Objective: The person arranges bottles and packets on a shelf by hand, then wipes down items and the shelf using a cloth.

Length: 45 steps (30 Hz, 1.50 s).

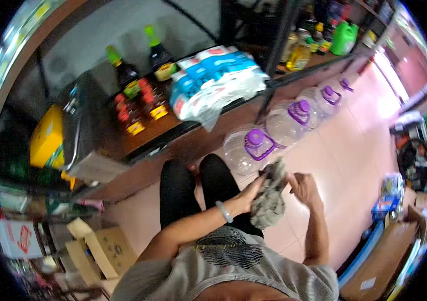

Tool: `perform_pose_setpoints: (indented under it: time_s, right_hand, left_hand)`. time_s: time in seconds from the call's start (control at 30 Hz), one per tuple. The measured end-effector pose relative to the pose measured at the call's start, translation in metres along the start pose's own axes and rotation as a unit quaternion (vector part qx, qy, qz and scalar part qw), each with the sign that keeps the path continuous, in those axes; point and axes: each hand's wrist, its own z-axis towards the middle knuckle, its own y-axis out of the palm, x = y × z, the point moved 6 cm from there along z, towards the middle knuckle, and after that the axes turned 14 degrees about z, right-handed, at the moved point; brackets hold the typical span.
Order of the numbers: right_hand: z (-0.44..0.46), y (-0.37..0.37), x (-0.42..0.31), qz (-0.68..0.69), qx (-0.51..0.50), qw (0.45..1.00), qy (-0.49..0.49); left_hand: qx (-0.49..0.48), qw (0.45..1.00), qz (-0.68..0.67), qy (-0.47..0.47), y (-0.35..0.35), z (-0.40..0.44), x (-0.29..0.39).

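Observation:
A crumpled grey-brown rag (268, 203) hangs in front of my knees, above the tiled floor. My left hand (251, 192), with a pale bangle on its wrist, is closed around the rag's left side. At the upper right edge of the cloth, my right hand (304, 190) has its fingers curled and appears to pinch it. Just beyond the rag stands a large clear plastic jug (241, 153) with a purple cap and handle. Similar jugs (285, 125) line up behind it along the shelf base.
On the low shelf are dark bottles (128, 75) with green caps, red-and-yellow bottles (153, 98) and blue-white plastic-wrapped packs (218, 80). An open cardboard box (110, 251) sits at lower left; a long carton (384, 261) lies at right. Oil bottles (300, 56) stand at upper right.

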Motion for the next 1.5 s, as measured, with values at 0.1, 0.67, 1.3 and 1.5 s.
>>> perform_pose_setpoints:
  time_s: [0.1,0.67,1.3,1.5]
  right_hand:
    - [0.053,-0.065,0.012,0.107,0.153,0.982,-0.008]
    - [0.448,-0.255,0.007,-0.391,0.245,0.87,-0.177]
    - [0.254,-0.206,-0.074,-0.338,0.263,0.886,-0.18]
    - [0.202,-0.169,-0.208,-0.122,0.158,0.962,-0.189]
  left_hand:
    - [-0.01,1.0,0.009,-0.007,-0.023,-0.017,0.012]
    - [0.238,0.816,-0.269,0.453,-0.184,-0.313,-0.005]
    - [0.12,0.81,-0.254,0.514,-0.197,-0.343,-0.049]
    - [-0.04,0.831,-0.24,0.501,-0.227,-0.329,-0.04]
